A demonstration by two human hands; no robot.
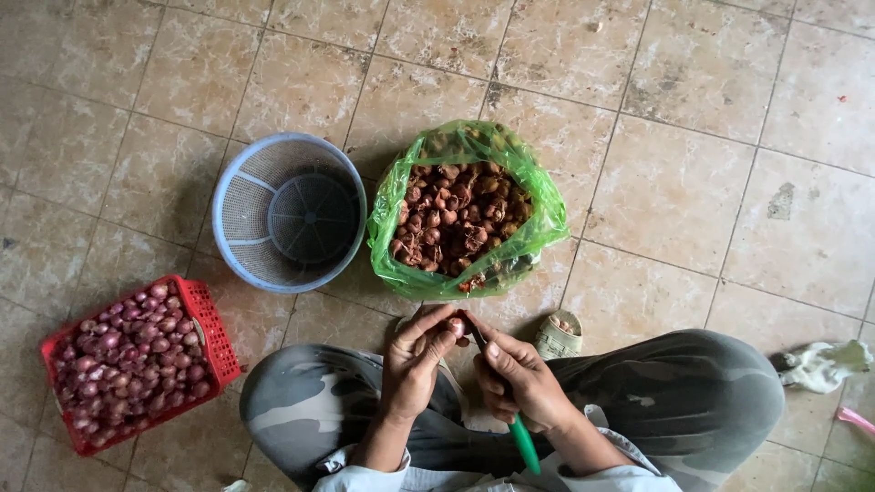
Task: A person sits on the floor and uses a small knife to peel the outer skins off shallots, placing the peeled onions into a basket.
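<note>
My left hand pinches a small reddish shallot at its fingertips, just above my crossed legs. My right hand grips a knife with a green handle, its blade reaching up to the shallot. Directly beyond the hands stands an open green plastic bag filled with unpeeled brown shallots.
A red basket of peeled purple shallots sits at my left on the tiled floor. An empty light blue round basket stands beside the green bag. A sandal tip shows by my right knee, a crumpled white cloth at far right.
</note>
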